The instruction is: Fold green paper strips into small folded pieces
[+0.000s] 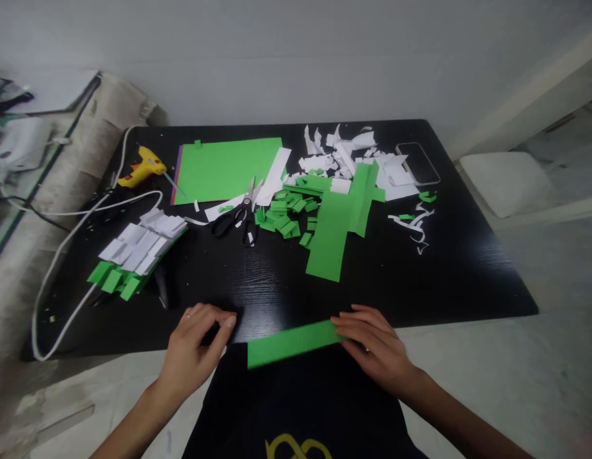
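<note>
My right hand is closed on one end of a long green paper strip, fingers on top. The strip reaches leftward over the table's front edge, above my lap. Apart from the strip's left end, my left hand has its thumb and fingertips brought together, with nothing visible between them. Beyond my left hand lies a curved piece of overlapping folded tabs, white above and green along its near edge. A wider folded green paper piece rests ahead of my right hand.
Black-handled scissors lie mid-table by small folded green tabs. Green sheets lie at the back. A yellow glue gun and white cord occupy the left. White scraps and a phone-like object are back right.
</note>
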Action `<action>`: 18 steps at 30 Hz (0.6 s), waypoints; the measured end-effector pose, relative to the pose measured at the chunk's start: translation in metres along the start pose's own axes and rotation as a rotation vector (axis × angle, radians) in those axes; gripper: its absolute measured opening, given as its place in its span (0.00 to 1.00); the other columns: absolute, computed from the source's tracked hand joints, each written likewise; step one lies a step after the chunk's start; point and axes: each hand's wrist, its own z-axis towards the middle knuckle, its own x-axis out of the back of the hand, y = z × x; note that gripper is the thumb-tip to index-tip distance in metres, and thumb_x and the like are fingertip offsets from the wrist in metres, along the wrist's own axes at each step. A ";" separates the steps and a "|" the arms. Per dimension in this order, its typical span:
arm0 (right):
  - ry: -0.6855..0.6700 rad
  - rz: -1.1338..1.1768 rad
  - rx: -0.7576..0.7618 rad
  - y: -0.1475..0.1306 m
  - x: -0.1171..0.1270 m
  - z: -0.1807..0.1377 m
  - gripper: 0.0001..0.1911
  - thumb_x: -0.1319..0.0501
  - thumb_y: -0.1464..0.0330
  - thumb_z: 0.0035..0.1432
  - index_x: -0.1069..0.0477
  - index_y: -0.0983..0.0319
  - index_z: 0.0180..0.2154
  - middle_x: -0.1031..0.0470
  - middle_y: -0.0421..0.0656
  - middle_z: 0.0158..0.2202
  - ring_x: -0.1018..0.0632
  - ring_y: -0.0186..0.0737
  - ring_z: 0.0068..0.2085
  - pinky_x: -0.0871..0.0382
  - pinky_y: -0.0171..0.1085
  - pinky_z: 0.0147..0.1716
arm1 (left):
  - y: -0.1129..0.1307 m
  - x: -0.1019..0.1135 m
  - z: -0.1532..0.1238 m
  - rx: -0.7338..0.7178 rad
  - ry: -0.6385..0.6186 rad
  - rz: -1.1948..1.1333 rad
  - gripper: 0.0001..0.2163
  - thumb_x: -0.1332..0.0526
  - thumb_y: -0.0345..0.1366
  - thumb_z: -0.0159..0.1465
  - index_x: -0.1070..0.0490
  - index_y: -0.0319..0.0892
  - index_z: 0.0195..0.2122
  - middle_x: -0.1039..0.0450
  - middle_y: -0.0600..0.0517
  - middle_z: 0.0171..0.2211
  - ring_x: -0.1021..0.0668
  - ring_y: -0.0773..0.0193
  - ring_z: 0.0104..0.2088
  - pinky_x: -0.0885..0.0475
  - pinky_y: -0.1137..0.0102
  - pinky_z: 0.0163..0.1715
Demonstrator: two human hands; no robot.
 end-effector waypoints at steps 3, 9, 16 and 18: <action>0.012 0.190 -0.257 -0.002 0.011 0.024 0.08 0.33 0.72 0.65 0.19 0.54 0.43 0.14 0.39 0.36 0.13 0.44 0.38 0.15 0.45 0.43 | 0.006 0.004 0.024 0.239 0.040 -0.273 0.09 0.40 0.39 0.72 0.21 0.43 0.40 0.19 0.51 0.34 0.19 0.60 0.36 0.27 0.67 0.38; -0.011 0.807 -0.923 -0.001 0.004 0.105 0.13 0.25 0.60 0.54 0.23 0.60 0.36 0.17 0.40 0.31 0.14 0.42 0.32 0.18 0.39 0.36 | 0.032 -0.011 0.096 0.323 -0.100 -0.793 0.13 0.41 0.38 0.70 0.22 0.39 0.50 0.18 0.44 0.40 0.19 0.57 0.39 0.24 0.64 0.38; -0.047 0.922 -0.914 0.005 -0.023 0.137 0.18 0.22 0.58 0.49 0.24 0.60 0.35 0.19 0.39 0.30 0.17 0.39 0.34 0.21 0.37 0.36 | 0.049 -0.032 0.145 0.230 -0.211 -0.688 0.12 0.36 0.41 0.67 0.29 0.40 0.29 0.30 0.56 0.24 0.29 0.68 0.25 0.34 0.71 0.27; -0.113 0.937 -0.879 0.008 -0.024 0.141 0.17 0.23 0.57 0.51 0.23 0.61 0.34 0.18 0.39 0.31 0.17 0.39 0.35 0.20 0.38 0.37 | 0.048 -0.035 0.150 0.220 -0.216 -0.706 0.13 0.36 0.41 0.68 0.31 0.41 0.28 0.30 0.56 0.23 0.29 0.68 0.25 0.34 0.72 0.27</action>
